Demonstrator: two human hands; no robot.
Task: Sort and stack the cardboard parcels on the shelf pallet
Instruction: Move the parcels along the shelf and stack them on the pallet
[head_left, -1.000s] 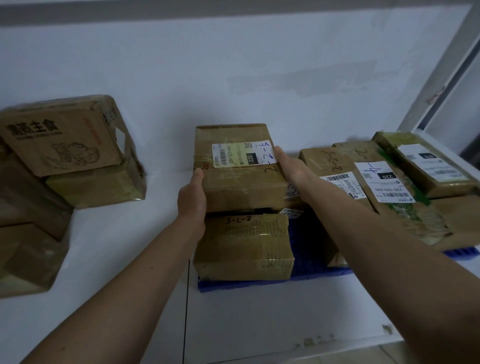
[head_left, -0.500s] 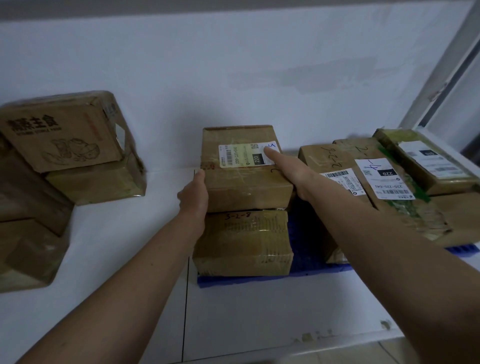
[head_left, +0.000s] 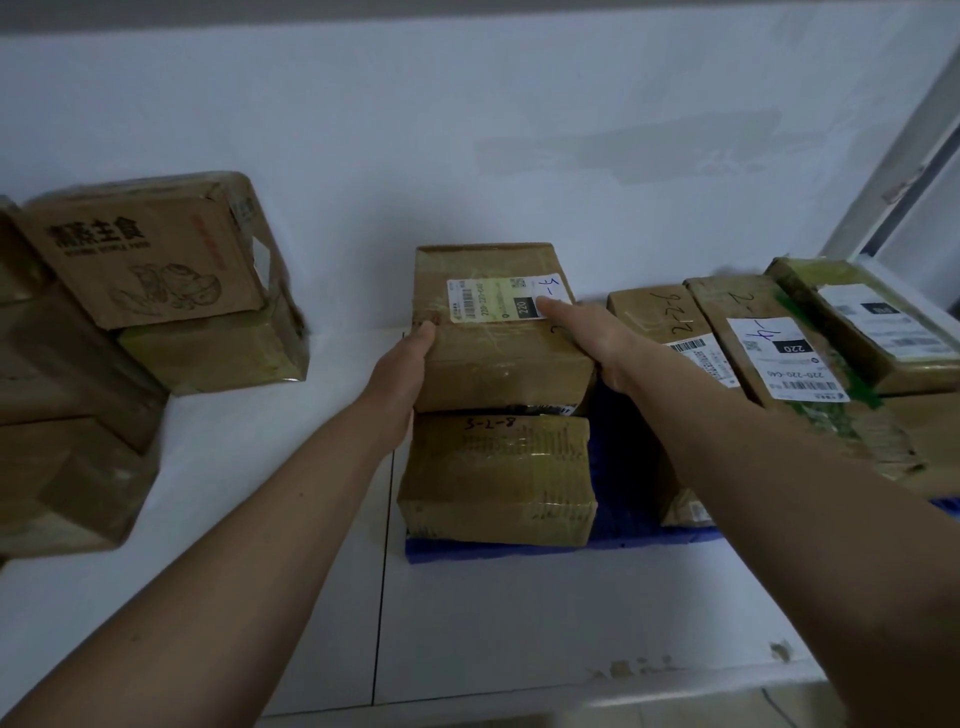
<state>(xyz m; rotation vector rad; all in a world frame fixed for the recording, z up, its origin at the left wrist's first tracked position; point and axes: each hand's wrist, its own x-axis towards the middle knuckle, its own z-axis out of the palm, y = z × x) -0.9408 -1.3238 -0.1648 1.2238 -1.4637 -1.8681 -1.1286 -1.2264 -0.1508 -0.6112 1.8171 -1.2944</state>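
A taped cardboard parcel (head_left: 498, 358) with a white label lies on a second parcel (head_left: 498, 478) marked 5-2-8, which sits on the blue pallet (head_left: 519, 551). My left hand (head_left: 402, 371) grips the upper parcel's left side, thumb on its top edge. My right hand (head_left: 592, 338) holds its right side, with fingers lying across the label. To the right, several labelled parcels (head_left: 779, 353) lean in a row on the same pallet.
A pile of larger cardboard boxes (head_left: 150, 270) stands at the left on the white shelf (head_left: 291, 519). The white wall runs behind. A metal shelf post (head_left: 904, 156) rises at the far right. The shelf's front edge shows chipped paint.
The upper parcel has shifted slightly back and squared up on the lower one. My right hand slid from its right edge onto the label.
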